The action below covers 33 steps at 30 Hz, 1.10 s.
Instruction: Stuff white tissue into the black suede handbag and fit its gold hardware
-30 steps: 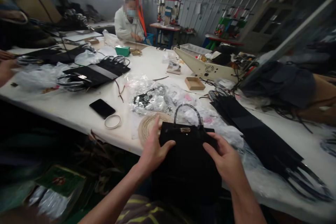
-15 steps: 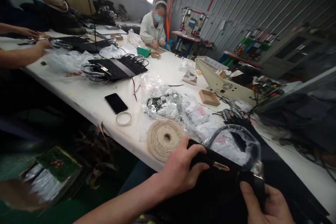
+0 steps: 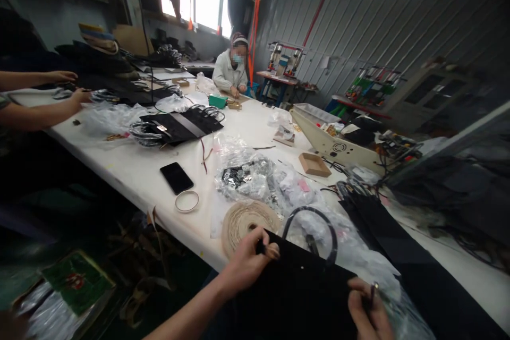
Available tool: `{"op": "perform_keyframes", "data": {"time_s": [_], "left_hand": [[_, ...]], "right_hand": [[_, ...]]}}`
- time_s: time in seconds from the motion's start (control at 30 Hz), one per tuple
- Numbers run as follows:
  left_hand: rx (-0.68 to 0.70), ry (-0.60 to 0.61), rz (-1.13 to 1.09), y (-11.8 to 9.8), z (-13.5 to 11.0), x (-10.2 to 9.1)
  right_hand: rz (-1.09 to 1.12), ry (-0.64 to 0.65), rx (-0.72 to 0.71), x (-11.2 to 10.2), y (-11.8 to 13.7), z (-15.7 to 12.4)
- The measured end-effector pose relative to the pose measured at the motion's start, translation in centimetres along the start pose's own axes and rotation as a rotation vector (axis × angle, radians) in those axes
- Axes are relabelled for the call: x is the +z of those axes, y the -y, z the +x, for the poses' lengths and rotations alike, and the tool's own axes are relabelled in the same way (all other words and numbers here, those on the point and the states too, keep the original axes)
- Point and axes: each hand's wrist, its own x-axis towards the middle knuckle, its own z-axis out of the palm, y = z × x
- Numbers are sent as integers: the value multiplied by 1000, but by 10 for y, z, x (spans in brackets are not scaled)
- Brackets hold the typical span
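A black handbag [image 3: 303, 287] hangs before me at the table's near edge, its curved handle [image 3: 333, 234] standing up from the top. A small pale dot shows on the face toward me. My left hand [image 3: 251, 255] is closed on the upper left corner, fingers curled over the edge. At the upper right corner, my right hand [image 3: 368, 308] is closed on the bag's edge, with a small shiny metal bit by its fingers. Behind my left hand lies a roll of beige tape [image 3: 235, 223]. Clear plastic bags of metal parts [image 3: 243, 172] lie beyond the handbag.
A phone [image 3: 176, 177] and a white ring [image 3: 187, 201] lie left of the roll. More black bags [image 3: 187, 126] are stacked farther back, others [image 3: 414, 249] at right. A cardboard box [image 3: 314, 164] sits near a cream machine [image 3: 338, 143]. Co-workers [image 3: 231, 71] work at the table.
The handbag has been turned: its gold clasp plate faced me before, and now a plain face does. Both hands have shifted left and lower. The view has tilted up.
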Motion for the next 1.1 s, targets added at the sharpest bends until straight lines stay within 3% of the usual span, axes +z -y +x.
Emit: {"op": "perform_keyframes", "data": {"time_s": [0.17, 0.27, 0.33, 0.47, 0.57, 0.67, 0.73, 0.8, 0.87, 0.97, 1.1], "left_hand": [[-169, -172, -188, 23, -3, -18], [-395, -39, -417, 30, -4, -25], [-510, 42, -454, 26, -4, -28], [-479, -8, -274, 12, 2, -30], [-466, -78, -261, 13, 7, -27], [-530, -69, -407, 20, 11, -25], [-594, -36, -479, 24, 14, -24], [-632, -16, -515, 24, 18, -24], [-647, -22, -534, 23, 20, -22], [-641, -64, -533, 23, 23, -18], [-655, -99, -575, 24, 23, -17]], "right_hand": [[357, 10, 314, 29, 20, 2], [497, 20, 385, 38, 20, 6], [529, 18, 409, 42, 15, 7], [576, -11, 391, 46, 9, 4], [572, 57, 385, 42, 6, 2], [439, 70, 317, 23, 2, 9], [252, -8, 169, 3, -2, 26], [-59, -70, -52, -21, -5, 53], [-438, -24, -204, -42, -7, 84], [-778, 144, -180, -66, -15, 124], [-920, 173, -98, -79, -27, 149]]}}
